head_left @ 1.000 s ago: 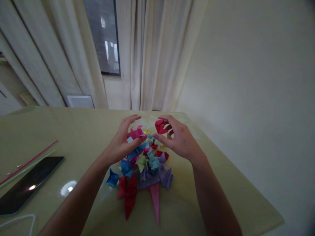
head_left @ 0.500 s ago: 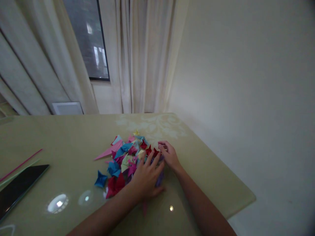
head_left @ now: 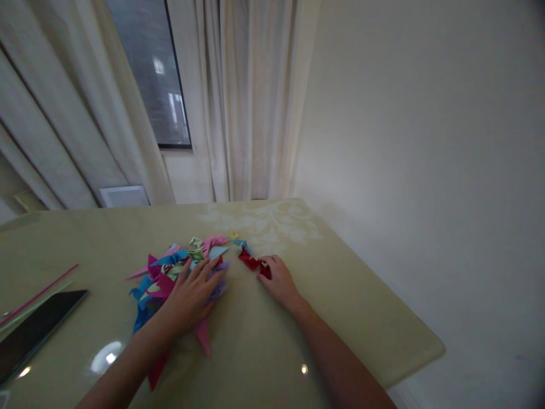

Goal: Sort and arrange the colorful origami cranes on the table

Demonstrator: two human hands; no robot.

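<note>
A heap of folded origami pieces (head_left: 170, 267) in pink, blue, red, purple and pale green lies on the glossy table (head_left: 264, 341). My left hand (head_left: 189, 295) rests flat on the heap's right side, fingers stretched out over purple and pink pieces. My right hand (head_left: 276, 279) lies on the table apart from the heap, its fingers curled over a red origami piece (head_left: 252, 262). A small blue and a yellow piece (head_left: 237, 238) lie just beyond the red one.
A dark phone (head_left: 36, 329) lies at the left edge, with a pink straw (head_left: 40, 294) and a green one beside it. Curtains and a window stand behind the table. The table's right edge runs close to the wall.
Both hands came down from above the heap onto it. My left hand then swept the heap leftward, while my right hand kept a red piece separate on the right.
</note>
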